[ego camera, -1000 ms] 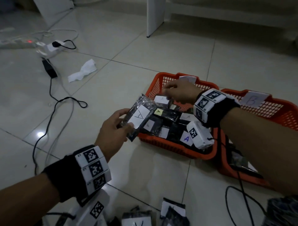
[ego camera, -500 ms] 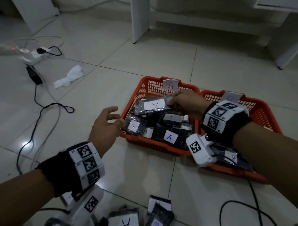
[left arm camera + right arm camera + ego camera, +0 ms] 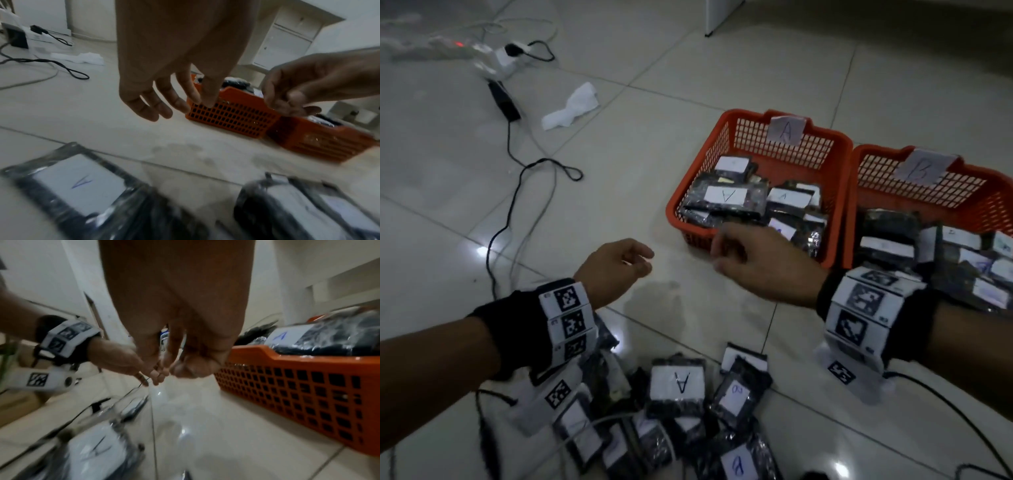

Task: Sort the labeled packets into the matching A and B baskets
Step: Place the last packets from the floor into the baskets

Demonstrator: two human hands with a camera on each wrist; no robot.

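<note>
Two orange baskets stand side by side on the floor. Basket A [image 3: 822,132] holds several dark packets, topmost an A-labeled packet [image 3: 727,197]. Basket B [image 3: 962,192], to its right, holds several packets too. My left hand [image 3: 643,260] hovers over bare tile left of basket A, fingers loosely curled and holding nothing; the left wrist view shows its fingers [image 3: 162,107] hanging relaxed. My right hand [image 3: 719,250] hangs just in front of basket A's near edge, loosely curled and empty. Near me lies a pile of packets, among them an A packet [image 3: 677,382] and a B packet [image 3: 734,397].
Black cables [image 3: 517,164] run across the floor at left to a power strip [image 3: 448,48]. A crumpled white tissue [image 3: 571,106] lies beyond them. A white furniture leg [image 3: 719,13] stands at the back. Another cable [image 3: 945,401] trails under my right wrist.
My right hand let go of the A packet, which now lies in basket A, and drew back toward me. My left hand pulled back too, and my view tilted down onto the pile.
</note>
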